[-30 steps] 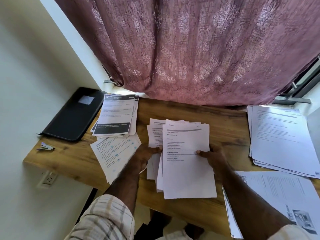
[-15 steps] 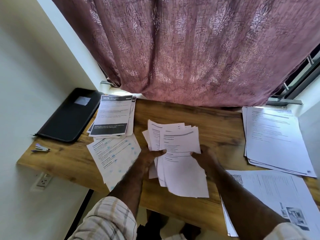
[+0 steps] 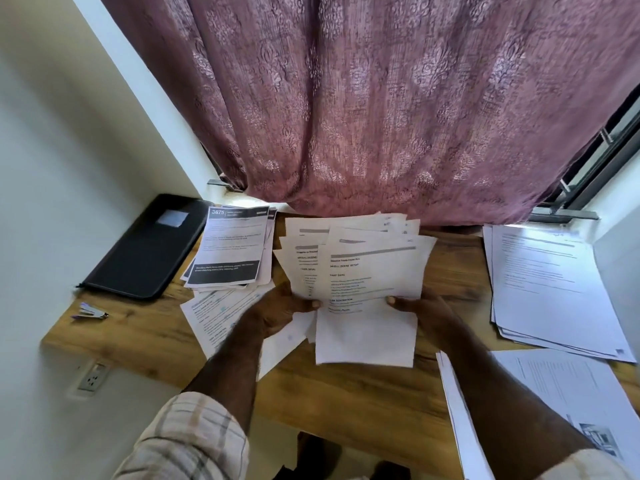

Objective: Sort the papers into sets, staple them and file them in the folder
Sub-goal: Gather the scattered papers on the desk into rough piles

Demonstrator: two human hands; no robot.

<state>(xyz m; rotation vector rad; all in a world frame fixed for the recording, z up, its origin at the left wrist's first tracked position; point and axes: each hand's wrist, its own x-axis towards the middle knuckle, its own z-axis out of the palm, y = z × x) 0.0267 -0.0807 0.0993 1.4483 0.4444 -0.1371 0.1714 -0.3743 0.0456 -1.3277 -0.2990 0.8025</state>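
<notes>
A fanned bundle of printed sheets is held up over the middle of the wooden desk. My left hand grips its left edge, thumb on the front. My right hand grips the right edge the same way. A black zip folder lies at the desk's far left corner. A small stapler sits near the left edge in front of the folder.
A pile with a black-banded top page lies beside the folder, with a printed sheet under my left forearm. Two more paper stacks lie at the right and near right. A mauve curtain hangs behind the desk.
Both hands have lifted the bundle off the desk and tipped it up toward me; the sheets have fanned out wider.
</notes>
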